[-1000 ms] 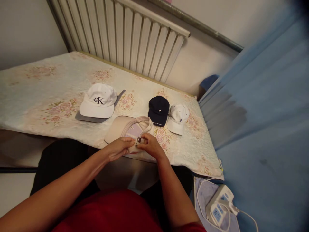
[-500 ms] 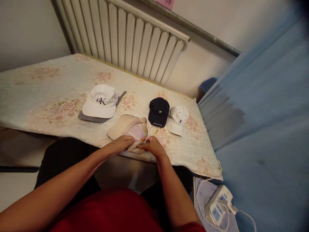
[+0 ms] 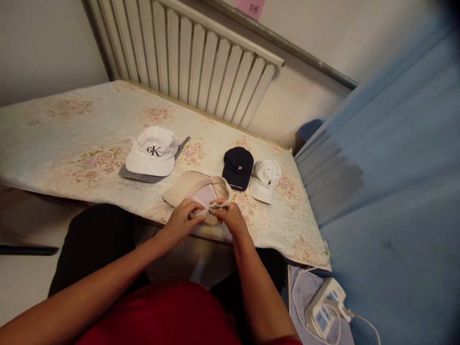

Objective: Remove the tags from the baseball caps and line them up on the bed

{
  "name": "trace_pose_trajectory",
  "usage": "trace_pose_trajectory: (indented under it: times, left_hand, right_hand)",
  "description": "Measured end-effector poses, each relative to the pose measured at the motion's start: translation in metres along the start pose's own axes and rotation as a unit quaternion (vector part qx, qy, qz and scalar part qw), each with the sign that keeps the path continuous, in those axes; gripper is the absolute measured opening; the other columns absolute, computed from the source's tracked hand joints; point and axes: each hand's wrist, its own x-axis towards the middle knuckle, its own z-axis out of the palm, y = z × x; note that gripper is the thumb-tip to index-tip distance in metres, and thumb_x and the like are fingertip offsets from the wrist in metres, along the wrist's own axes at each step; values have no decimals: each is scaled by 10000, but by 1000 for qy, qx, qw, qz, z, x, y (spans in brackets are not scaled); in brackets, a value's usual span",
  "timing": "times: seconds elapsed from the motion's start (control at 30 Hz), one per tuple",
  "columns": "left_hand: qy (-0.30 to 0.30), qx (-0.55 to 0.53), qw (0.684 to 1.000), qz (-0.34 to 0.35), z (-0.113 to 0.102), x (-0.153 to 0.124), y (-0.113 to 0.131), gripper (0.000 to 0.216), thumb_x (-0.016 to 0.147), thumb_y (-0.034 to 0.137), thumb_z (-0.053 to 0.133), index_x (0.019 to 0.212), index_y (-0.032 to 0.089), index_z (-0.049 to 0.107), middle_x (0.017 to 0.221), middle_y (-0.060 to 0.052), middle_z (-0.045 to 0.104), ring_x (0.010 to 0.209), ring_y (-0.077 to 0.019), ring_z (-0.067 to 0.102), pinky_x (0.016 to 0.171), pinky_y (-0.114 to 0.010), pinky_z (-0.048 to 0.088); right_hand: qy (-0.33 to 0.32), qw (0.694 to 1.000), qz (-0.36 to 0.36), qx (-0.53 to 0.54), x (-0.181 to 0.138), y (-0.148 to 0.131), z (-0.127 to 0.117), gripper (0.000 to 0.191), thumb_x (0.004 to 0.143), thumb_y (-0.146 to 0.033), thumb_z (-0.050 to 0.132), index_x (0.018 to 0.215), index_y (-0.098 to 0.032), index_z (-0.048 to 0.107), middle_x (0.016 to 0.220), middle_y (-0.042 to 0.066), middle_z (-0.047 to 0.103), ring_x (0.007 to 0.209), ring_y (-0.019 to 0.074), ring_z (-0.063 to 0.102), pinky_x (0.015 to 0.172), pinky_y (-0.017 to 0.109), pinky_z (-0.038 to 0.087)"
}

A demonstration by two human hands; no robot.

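A beige baseball cap [image 3: 187, 186] lies upside down at the table's near edge, its brim to the left and its lilac lining showing. My left hand [image 3: 185, 215] pinches the cap's back strap from the left. Close beside it, my right hand [image 3: 228, 215] grips the other part of the strap near a small dark piece, perhaps the buckle. Beyond my right hand sit a navy cap [image 3: 237, 167] and a white cap [image 3: 266, 179] with a small dark logo. Farther left, a white cap with CK letters [image 3: 153, 153] rests on a grey cap, of which mainly the grey brim [image 3: 143, 177] shows.
The caps rest on a table with a floral cover [image 3: 82, 129]. A radiator [image 3: 194, 62] stands along its back edge, and a blue curtain [image 3: 388, 191] hangs at the right. A white power strip [image 3: 325, 309] with cables sits at the lower right.
My hands have shifted on the strap, and my left fingers have risen into a pinch. The cap's back band now stands out as a rounder loop. The other caps stay put.
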Motion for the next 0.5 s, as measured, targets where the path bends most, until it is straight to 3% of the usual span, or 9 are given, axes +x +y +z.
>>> trace_pose_trajectory:
  times: [0.13, 0.27, 0.4, 0.5]
  left_hand:
    - [-52, 36, 998, -11, 0, -1, 4, 201, 810, 356, 523, 786, 191, 635, 767, -17, 594, 739, -175, 534, 688, -283, 394]
    - [-100, 38, 992, -63, -4, 3, 1, 254, 815, 378, 468, 663, 193, 550, 594, 30, 484, 608, -147, 462, 591, -259, 321]
    - [-163, -14, 979, -121, -8, 8, -4, 191, 754, 360, 489, 678, 194, 545, 594, 40, 470, 591, -142, 464, 560, -243, 323]
    - [-162, 4, 980, -120, -10, 9, 2, 181, 734, 345, 500, 714, 186, 586, 610, 30, 501, 601, -147, 476, 566, -246, 335]
  right_hand:
    - [9, 1000, 9, -20, 0, -3, -3, 184, 602, -296, 729, 716, -157, 691, 605, -24, 605, 483, 81, 447, 449, 218, 347]
    - [24, 999, 13, -36, -1, -6, -3, 195, 587, -301, 729, 702, -148, 691, 598, -18, 602, 512, 92, 460, 483, 226, 367]
    - [28, 998, 27, -45, -2, -4, -2, 189, 601, -316, 711, 657, -141, 665, 541, -33, 554, 484, 87, 439, 481, 229, 348]
    - [41, 996, 22, -72, -3, -1, 0, 185, 633, -325, 691, 629, -146, 643, 501, -49, 512, 461, 83, 425, 471, 227, 321]
